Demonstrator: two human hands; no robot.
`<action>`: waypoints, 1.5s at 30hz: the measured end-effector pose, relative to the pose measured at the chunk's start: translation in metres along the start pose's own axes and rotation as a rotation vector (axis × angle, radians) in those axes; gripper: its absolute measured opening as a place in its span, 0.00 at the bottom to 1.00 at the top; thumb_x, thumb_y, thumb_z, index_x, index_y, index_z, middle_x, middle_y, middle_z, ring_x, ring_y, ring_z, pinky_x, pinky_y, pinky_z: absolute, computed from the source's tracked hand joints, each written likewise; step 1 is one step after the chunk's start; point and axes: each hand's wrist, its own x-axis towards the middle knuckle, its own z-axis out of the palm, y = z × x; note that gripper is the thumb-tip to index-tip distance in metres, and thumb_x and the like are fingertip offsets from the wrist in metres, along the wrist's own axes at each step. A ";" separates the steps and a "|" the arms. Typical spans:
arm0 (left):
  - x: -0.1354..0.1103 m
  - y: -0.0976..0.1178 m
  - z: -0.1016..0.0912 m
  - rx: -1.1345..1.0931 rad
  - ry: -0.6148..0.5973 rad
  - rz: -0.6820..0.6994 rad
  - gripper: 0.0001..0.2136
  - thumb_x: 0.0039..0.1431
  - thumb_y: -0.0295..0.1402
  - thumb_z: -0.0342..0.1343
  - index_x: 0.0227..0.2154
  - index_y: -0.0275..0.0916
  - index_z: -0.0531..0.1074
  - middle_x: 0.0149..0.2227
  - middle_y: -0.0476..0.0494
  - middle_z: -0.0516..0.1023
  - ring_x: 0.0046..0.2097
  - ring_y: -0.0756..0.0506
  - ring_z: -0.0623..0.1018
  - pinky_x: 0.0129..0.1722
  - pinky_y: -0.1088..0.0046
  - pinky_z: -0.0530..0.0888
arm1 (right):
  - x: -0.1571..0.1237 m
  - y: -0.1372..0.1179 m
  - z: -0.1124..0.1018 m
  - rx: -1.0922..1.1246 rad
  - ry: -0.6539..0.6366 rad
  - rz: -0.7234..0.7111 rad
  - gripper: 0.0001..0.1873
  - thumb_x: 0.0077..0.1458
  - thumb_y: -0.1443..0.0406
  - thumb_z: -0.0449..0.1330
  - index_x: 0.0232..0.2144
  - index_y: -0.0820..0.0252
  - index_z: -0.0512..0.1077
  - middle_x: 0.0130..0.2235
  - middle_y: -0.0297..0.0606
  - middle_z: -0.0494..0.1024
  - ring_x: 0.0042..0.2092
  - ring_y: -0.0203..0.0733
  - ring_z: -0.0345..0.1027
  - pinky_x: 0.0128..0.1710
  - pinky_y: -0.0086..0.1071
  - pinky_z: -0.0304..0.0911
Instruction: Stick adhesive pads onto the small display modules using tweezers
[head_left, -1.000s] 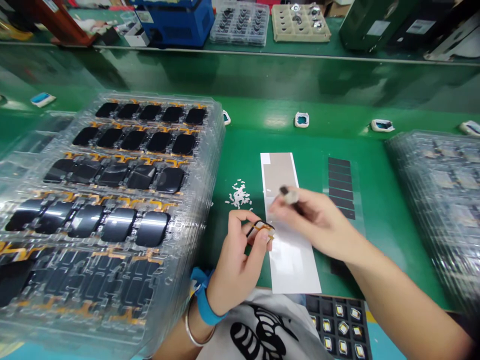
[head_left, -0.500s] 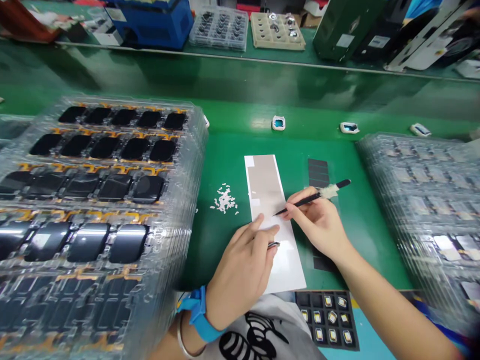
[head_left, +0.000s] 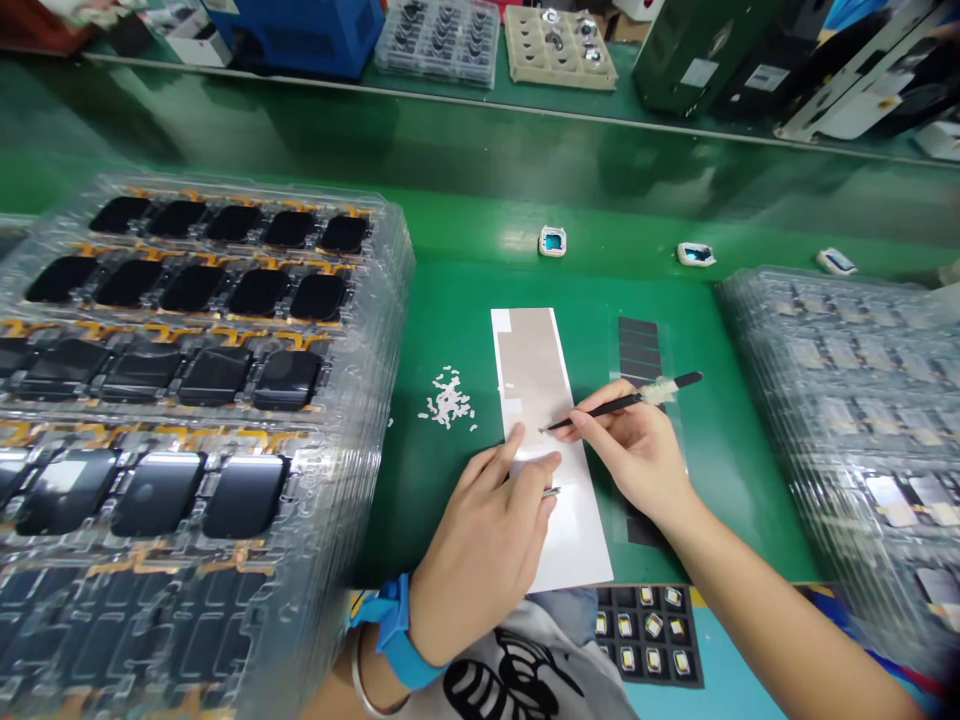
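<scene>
- Green bench mat (head_left: 450, 310) under a head view, with a conveyor lane beyond carrying small white housings (head_left: 553, 241).
- Left hand (head_left: 480, 550): fingers pressed together, the forefinger flat on the white sheet (head_left: 532, 370). They pinch a small dark part (head_left: 550, 491) against the sheet, and most of the part is hidden.
- Right hand (head_left: 637, 450): pinches a thin black tool (head_left: 622, 402) like a pen. The tip touches the sheet just beyond the left forefinger.
- A blue strap (head_left: 394, 630) sits on the left wrist.
- Clear tray stacks flank the mat: the left stack (head_left: 390, 300) holds black screens with orange flex tails, and the contents of the right stack (head_left: 739, 330) are blurred.
- White scraps (head_left: 448, 400) lie left of the sheet and a strip of black pads (head_left: 639, 345) lies just right of it. A chip tray (head_left: 611, 600) sits at the near edge.
- For clean work, I judge the tool should stay at a low angle with a light touch, so the tip lifts a piece rather than tearing the sheet.
- The left forefinger should press close to the tip so the sheet cannot slide or curl.
- The part's face is best kept off the mat and away from the scraps.
</scene>
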 end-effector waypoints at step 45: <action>-0.004 0.006 0.001 -1.236 0.247 -0.407 0.07 0.76 0.40 0.44 0.44 0.43 0.58 0.31 0.53 0.72 0.24 0.56 0.67 0.26 0.81 0.66 | -0.061 -0.007 0.050 0.293 0.209 -0.374 0.08 0.63 0.75 0.59 0.40 0.57 0.70 0.37 0.36 0.80 0.43 0.42 0.82 0.38 0.34 0.83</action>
